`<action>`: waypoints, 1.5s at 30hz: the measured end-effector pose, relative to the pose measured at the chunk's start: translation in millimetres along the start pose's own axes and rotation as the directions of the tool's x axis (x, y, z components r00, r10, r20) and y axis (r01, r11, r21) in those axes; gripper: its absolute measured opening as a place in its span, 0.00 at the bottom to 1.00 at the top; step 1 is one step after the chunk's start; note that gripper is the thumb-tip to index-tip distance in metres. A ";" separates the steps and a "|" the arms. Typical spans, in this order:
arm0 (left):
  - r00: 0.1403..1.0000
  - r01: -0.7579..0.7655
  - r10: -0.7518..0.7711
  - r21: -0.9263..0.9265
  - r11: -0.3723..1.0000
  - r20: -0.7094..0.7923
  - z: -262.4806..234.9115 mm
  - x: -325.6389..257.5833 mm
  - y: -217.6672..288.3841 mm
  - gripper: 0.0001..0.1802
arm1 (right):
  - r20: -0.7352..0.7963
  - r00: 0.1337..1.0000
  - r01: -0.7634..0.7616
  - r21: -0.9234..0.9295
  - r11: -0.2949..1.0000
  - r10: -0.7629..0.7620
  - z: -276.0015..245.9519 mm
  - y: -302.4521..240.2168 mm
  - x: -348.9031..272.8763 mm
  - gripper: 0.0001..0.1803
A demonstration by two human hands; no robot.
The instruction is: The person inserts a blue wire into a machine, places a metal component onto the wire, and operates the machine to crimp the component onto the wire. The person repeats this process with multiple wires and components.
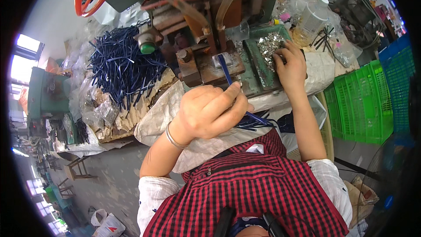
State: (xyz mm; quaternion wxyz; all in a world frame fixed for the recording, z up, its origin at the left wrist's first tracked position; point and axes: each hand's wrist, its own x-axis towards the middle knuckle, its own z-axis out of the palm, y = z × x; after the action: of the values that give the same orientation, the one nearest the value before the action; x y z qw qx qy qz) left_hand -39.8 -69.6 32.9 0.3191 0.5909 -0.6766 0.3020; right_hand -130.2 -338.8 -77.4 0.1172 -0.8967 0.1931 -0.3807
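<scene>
My left hand [208,110] pinches a narrow dark blue strip [225,70] between thumb and fingers. The strip's far end lies over the metal block [204,73] under the press head [217,39], and its other end trails out behind my hand. My right hand [291,66] is at the green tray [251,57], its fingers curled down at the small shiny metal pieces [267,46]. Whatever its fingertips hold is too small to make out. More blue strips [254,122] lie below my left hand, near my lap.
A large heap of blue strips [125,63] lies left of the press, by a green button [147,48]. A plastic jug [309,22] stands beyond my right hand. Green crates [362,101] stand at the right. Hoses [175,0] hang in front of the press.
</scene>
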 end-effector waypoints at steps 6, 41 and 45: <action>0.995 0.086 -0.087 0.013 0.996 0.058 -6.2 -1.5 8.5 0.14 | 0.040 0.999 0.011 -0.131 0.991 -0.006 21.7 -10.5 46.4 0.11; 0.808 0.533 -0.579 0.553 0.641 -0.108 -43.9 -160.3 -118.5 0.09 | 0.191 0.842 -0.484 0.679 0.552 0.504 10.7 -11.8 14.1 0.09; 0.823 0.543 -0.551 0.470 0.696 -0.134 -48.0 -147.0 -113.2 0.05 | 0.172 0.947 -0.307 0.741 0.598 0.273 -18.9 -72.0 23.5 0.11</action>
State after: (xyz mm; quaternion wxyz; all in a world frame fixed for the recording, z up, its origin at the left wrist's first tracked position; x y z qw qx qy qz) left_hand 90.6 43.8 -50.0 0.2287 0.8282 -0.3743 0.3488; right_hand -110.5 -285.6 -23.8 0.5455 -0.7286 0.1563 -0.3836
